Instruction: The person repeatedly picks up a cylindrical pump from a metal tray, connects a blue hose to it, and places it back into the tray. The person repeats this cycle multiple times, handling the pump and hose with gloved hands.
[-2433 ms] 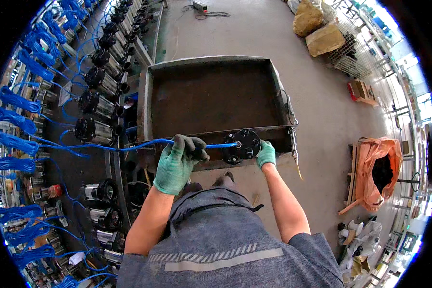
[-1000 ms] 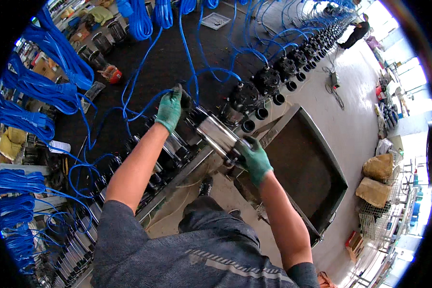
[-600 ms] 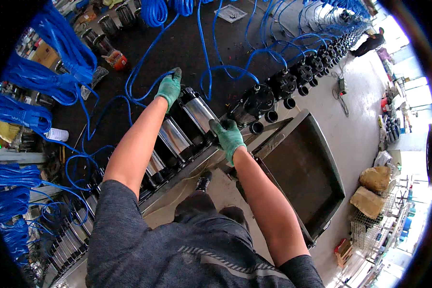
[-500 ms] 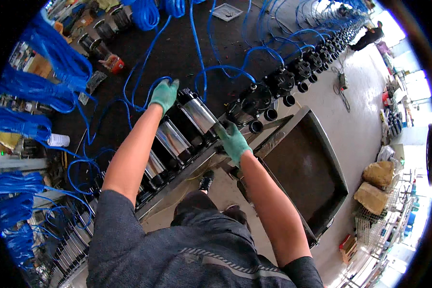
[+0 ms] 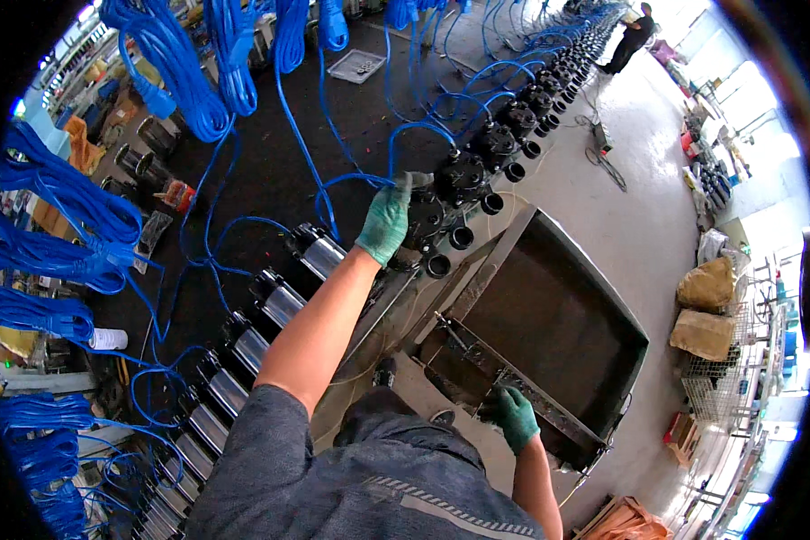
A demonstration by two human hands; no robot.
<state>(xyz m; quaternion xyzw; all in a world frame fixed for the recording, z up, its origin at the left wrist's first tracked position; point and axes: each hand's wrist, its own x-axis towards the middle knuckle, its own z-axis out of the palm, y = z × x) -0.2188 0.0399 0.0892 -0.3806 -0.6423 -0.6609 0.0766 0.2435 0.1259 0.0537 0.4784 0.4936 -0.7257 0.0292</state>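
Note:
My left hand (image 5: pixel 389 219), in a green glove, reaches forward to the near end of a line of black pumps (image 5: pixel 462 175) with round outlets and blue cables. Its fingers are closed against the top of the nearest pump (image 5: pixel 426 219), partly hiding it. My right hand (image 5: pixel 517 419), gloved too, is lower and to the right, beside the near bar of a dark metal cart (image 5: pixel 585 333). Its fingers are curled at something dark that I cannot make out. Several shiny steel cylinders (image 5: pixel 248 349) with black ends lie side by side under and left of my left arm.
Coils of blue cable (image 5: pixel 166 67) hang on the left and far side, with loose loops across the dark work surface. A small tray (image 5: pixel 357 66) lies farther back. Sacks (image 5: pixel 704 334) and a wire cage stand at right. Another person (image 5: pixel 633 40) stands far off.
My left hand has moved from a lying steel cylinder to the nearest black pump. My right hand has left that cylinder and come back to the cart. The view has shifted.

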